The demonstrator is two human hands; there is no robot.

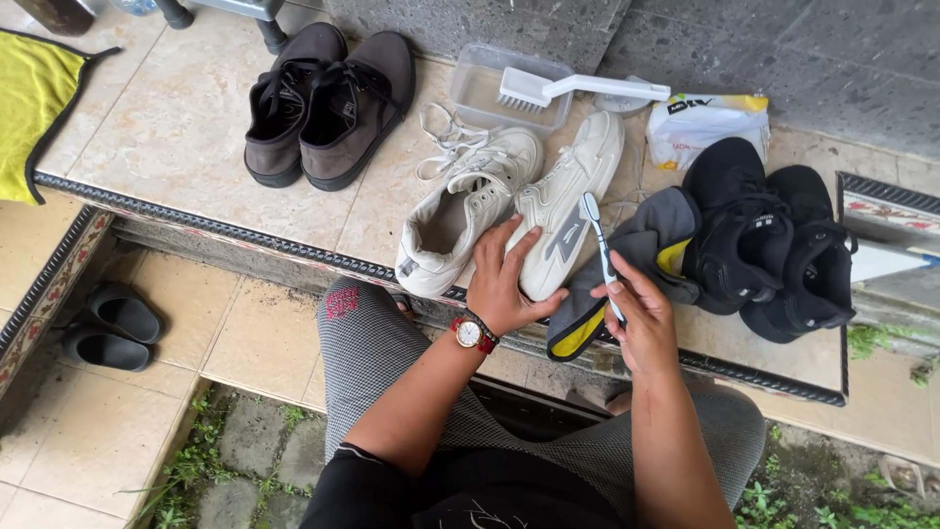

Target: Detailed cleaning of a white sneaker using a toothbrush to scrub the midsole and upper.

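Two white sneakers lie on the tiled step in the head view. My left hand (504, 279), with a red-strapped watch on its wrist, rests on the right white sneaker (573, 196), which is tipped on its side. The left white sneaker (465, 211) sits upright beside it, laces loose. My right hand (641, 318) grips a toothbrush (599, 245), its head pointing up toward the sneaker's side. A grey and yellow cloth (636, 245) lies under and beside that hand.
A dark brown pair of shoes (328, 103) stands at the back left, a black pair (774, 235) at the right. A clear tub (485, 93) holds a white scrub brush (578, 88); a white packet (705, 127) lies beside it. Black sandals (108, 328) sit on the lower floor; a yellow cloth (29, 98) lies far left.
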